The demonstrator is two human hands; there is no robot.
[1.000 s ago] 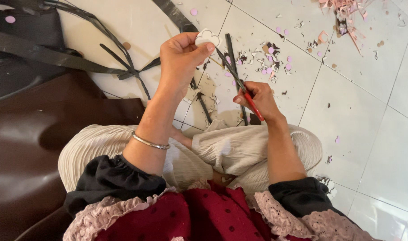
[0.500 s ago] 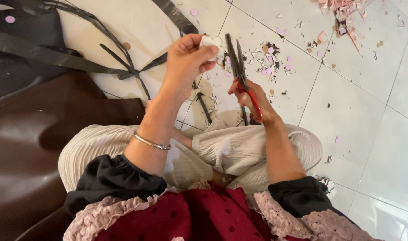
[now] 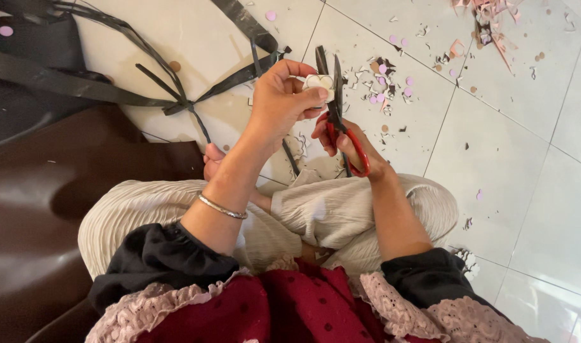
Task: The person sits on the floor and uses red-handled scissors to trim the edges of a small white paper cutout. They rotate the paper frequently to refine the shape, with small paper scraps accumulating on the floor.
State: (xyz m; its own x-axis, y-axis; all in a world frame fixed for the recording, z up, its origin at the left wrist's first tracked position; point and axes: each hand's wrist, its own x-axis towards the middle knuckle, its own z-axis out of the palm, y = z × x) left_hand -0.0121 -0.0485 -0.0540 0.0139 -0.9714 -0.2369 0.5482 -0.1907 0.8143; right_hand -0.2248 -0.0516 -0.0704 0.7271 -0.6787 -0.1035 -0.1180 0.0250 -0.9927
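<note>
My left hand (image 3: 279, 101) pinches a small white cut-out piece (image 3: 318, 82) between thumb and fingers, raised above my lap. My right hand (image 3: 347, 143) grips red-handled scissors (image 3: 338, 108) whose dark blades stand apart and point up, right against the white piece. I sit cross-legged on the tiled floor in pale ribbed trousers (image 3: 328, 209), with a silver bangle (image 3: 222, 208) on my left wrist.
Long dark strips of material (image 3: 113, 95) lie across the white tiles at the upper left. Pink and dark scraps (image 3: 386, 76) litter the floor beyond my hands, with more pink offcuts (image 3: 487, 19) at the top right. A brown leather sheet (image 3: 43, 209) covers the left.
The scissors rose from low beside my knee up to the white piece, and the blades came apart. My left hand dropped a little and turned the piece toward them.
</note>
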